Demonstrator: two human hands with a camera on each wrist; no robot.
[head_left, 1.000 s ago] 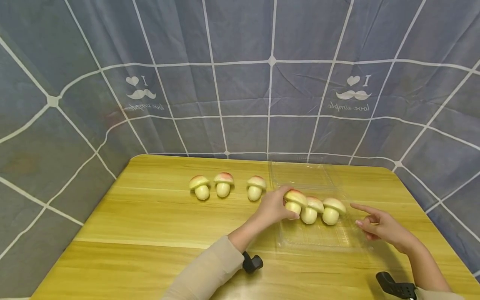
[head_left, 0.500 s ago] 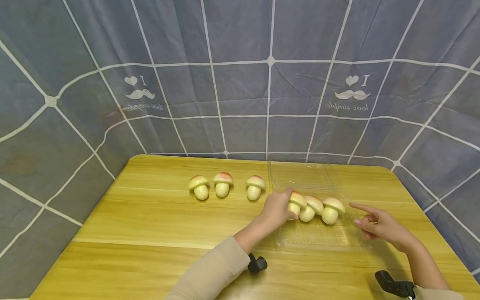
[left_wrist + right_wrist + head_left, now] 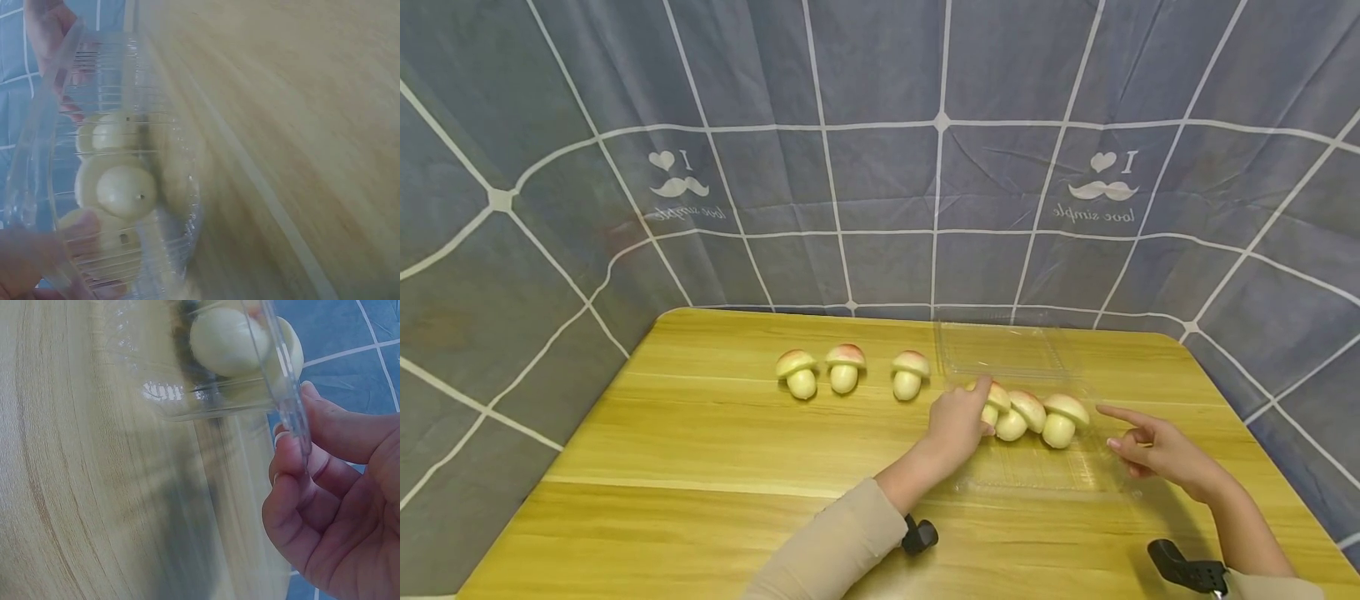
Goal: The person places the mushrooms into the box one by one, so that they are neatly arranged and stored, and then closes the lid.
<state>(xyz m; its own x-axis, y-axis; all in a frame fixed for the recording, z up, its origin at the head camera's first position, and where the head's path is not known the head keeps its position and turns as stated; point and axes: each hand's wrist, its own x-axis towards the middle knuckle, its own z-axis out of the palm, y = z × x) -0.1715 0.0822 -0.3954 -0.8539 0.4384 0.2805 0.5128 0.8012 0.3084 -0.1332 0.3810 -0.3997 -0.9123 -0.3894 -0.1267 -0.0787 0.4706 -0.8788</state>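
Note:
A clear plastic box [image 3: 1037, 477] stands on the table with its lid [image 3: 1003, 348] folded back. Three toy mushrooms with pale stems and reddish-yellow caps lie in a row in it. My left hand [image 3: 957, 421] grips the leftmost toy mushroom [image 3: 997, 395], fingers at its cap and thumb by its stem. Touching that one is the middle toy mushroom [image 3: 1025, 410], tilted, and then the rightmost toy mushroom [image 3: 1063, 417]. In the right wrist view my right hand [image 3: 350, 487] pinches the box's rim between thumb and bent fingers; its index finger points along the edge.
Three more toy mushrooms stand on the wooden table left of the box: one at the left [image 3: 797, 373], one in the middle [image 3: 846, 368] and one nearer the box [image 3: 909, 374]. A grey-blue curtain [image 3: 880, 183] with white lines hangs behind the table.
My left hand has moved slightly right and lower into the box with its toy mushroom. The middle mushroom has shifted slightly left and tilted more. The right hand stays at the rim.

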